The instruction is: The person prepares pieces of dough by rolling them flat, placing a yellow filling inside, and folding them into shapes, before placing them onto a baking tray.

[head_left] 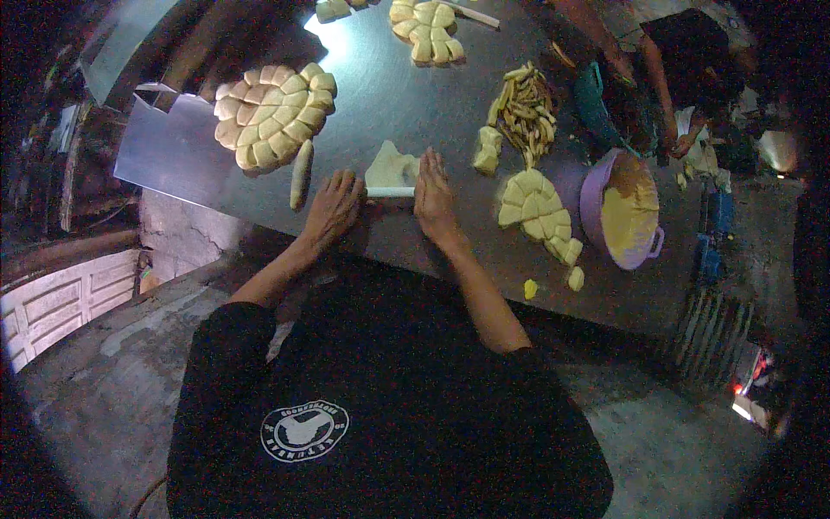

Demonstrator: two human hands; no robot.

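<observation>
A white rolling pin (390,192) lies across a flattened piece of pale dough (393,162) on the metal table. My left hand (335,201) rests over the pin's left end, fingers extended and slightly bent. My right hand (435,192) lies on the other end, fingers stretched out flat. A long dough roll (302,173) lies left of my left hand, beside a cluster of cut dough pieces (272,117). Right of my right hand are more cut pieces (532,208), a pale block (487,149) and a pile of thin strips (525,108).
A purple tub with yellow contents (590,208) and a teal basin (588,104) stand on the right of the metal table (173,147). Another person's hands and arms (657,82) are beyond them. More dough pieces (428,30) lie at the back; yellow scraps (530,289) near the front edge.
</observation>
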